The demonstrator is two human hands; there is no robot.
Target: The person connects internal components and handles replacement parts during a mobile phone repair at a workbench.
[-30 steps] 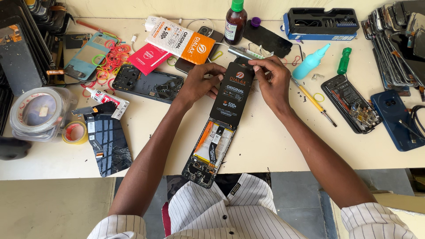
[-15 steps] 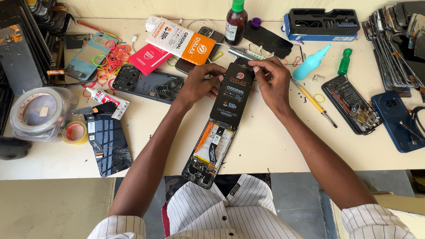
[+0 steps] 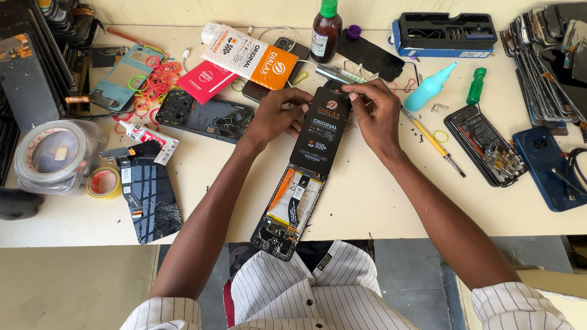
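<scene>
A black flat packet with printed lettering [image 3: 319,131] lies lengthwise on an opened phone body [image 3: 287,211] whose battery and circuit board show at the near end. My left hand [image 3: 276,116] grips the packet's far left edge. My right hand [image 3: 374,110] pinches its far right corner. Both hands meet at the packet's top end, near the middle of the cream table [image 3: 367,201].
An orange-and-white packet [image 3: 244,56], red packet [image 3: 206,80], rubber bands [image 3: 156,79], glue tube [image 3: 147,135], cracked screen [image 3: 150,198], tape rolls [image 3: 49,156], brown bottle [image 3: 325,30], teal squeeze bottle [image 3: 428,88], screwdrivers [image 3: 431,140], tool case [image 3: 443,33], and opened phones [image 3: 486,146] surround the work.
None of note; both hands stay at the packet's far end, with only slight finger shifts.
</scene>
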